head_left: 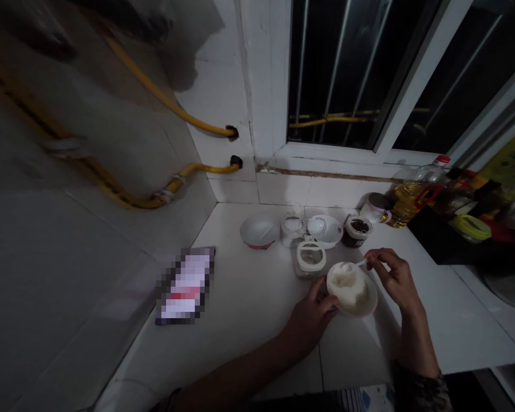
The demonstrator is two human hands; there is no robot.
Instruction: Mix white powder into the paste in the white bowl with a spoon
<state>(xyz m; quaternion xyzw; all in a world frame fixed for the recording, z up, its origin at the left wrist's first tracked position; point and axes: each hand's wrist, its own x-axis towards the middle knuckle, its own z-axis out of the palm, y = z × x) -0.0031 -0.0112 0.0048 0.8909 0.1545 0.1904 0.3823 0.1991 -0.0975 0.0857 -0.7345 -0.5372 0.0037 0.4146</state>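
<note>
A white bowl (371,300) holding a white, powdery or grainy mass (347,286) is tilted above the counter. My left hand (311,315) grips its left rim, thumb and fingers closed on the edge. Between the fingertips of my right hand (392,277) is the handle of a small white spoon (361,263), its bowl end resting in the white stuff at the far side. Just beyond my left hand stands a square clear jar (310,257) with a white rim. What exactly the white stuff is, I cannot tell.
Behind stand a bowl (260,232), a white container (292,230), a bowl with a white spoon (326,230) and a jar of dark contents (357,230). An oil bottle (405,200) is at the right. A blurred-out device (186,286) lies left. Yellow pipes (154,200) run along the wall.
</note>
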